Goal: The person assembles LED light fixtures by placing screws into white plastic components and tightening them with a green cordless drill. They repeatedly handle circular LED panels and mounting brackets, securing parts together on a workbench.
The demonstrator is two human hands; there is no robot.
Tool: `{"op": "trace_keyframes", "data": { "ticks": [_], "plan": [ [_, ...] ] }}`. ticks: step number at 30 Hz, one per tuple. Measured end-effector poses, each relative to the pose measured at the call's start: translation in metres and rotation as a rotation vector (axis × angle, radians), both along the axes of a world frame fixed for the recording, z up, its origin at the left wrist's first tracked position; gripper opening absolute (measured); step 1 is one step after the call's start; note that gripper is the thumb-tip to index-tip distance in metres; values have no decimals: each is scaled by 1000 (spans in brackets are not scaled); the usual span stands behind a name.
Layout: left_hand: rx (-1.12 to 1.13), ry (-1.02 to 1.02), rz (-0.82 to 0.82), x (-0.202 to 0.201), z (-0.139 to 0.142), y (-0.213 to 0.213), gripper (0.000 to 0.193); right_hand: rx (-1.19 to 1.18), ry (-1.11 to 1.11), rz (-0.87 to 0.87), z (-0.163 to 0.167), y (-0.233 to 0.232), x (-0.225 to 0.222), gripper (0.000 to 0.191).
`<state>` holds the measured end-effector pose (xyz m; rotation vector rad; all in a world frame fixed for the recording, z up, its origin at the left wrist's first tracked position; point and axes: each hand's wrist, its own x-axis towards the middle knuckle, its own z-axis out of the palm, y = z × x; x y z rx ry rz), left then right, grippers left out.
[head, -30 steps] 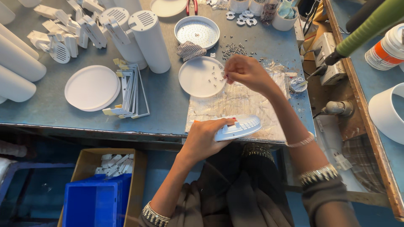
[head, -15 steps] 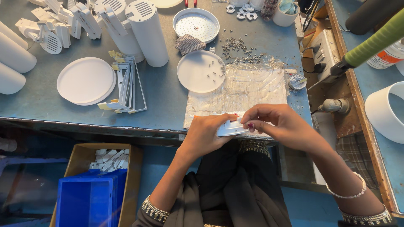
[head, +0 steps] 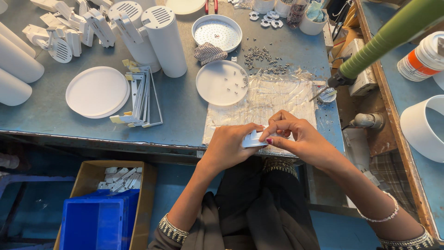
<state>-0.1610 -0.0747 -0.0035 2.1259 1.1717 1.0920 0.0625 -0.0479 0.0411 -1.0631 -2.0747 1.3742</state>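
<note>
Left hand [head: 227, 147] and right hand [head: 296, 135], fingers pinched on a small white disc [head: 253, 139]; screw dish [head: 222, 83] at twelve o'clock; disc looks light, stiff, best held by its rim

The small white part [head: 254, 139] pinched between the left hand [head: 229, 146] and the right hand [head: 296, 139] is mostly covered by their fingers, so its shape cannot be told. At twelve o'clock the red-handled tool [head: 211, 5] is cut by the top edge, and at three o'clock the white ring [head: 418, 132] runs off the right edge. The tiny screws [head: 263, 58] on the bench [head: 185, 106] are too small to make out singly.
</note>
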Motion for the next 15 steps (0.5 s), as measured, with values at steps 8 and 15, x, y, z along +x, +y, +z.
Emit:
{"op": "trace_keyframes", "data": {
  "ticks": [8,15],
  "plan": [
    [-47,10,-12,2,9,8,30,-17,31,-36,1,13,2,13],
    [-40,10,-13,0,12,10,33,48,18,-29,-4,18,0,13]
  ]
}}
